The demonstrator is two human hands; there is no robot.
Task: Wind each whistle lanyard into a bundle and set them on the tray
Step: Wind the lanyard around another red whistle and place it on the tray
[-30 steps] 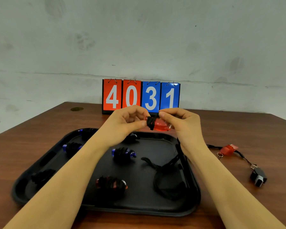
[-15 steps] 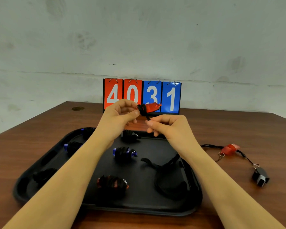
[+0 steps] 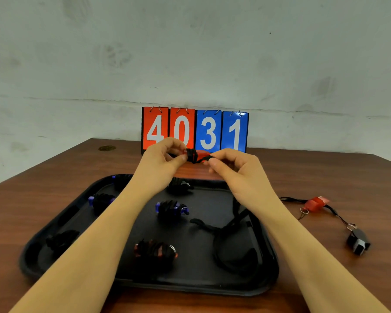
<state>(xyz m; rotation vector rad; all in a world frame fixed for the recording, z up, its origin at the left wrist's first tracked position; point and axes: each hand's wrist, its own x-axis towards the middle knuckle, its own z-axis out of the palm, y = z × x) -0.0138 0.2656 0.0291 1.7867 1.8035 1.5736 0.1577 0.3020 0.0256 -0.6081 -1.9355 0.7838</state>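
Head view: your left hand [image 3: 160, 159] pinches the red plastic whistle [image 3: 198, 155] above the black tray [image 3: 145, 283], your right hand [image 3: 230, 168] pinching its black cord; likely mid-winding, so keep tension next.

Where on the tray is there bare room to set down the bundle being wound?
Bare floor lies in the tray middle, between the blue bundle, the red bundle and the loose black cord. The far right corner, under the right hand, also looks bare. The left side is crowded with bundles; the cord covers the near right.
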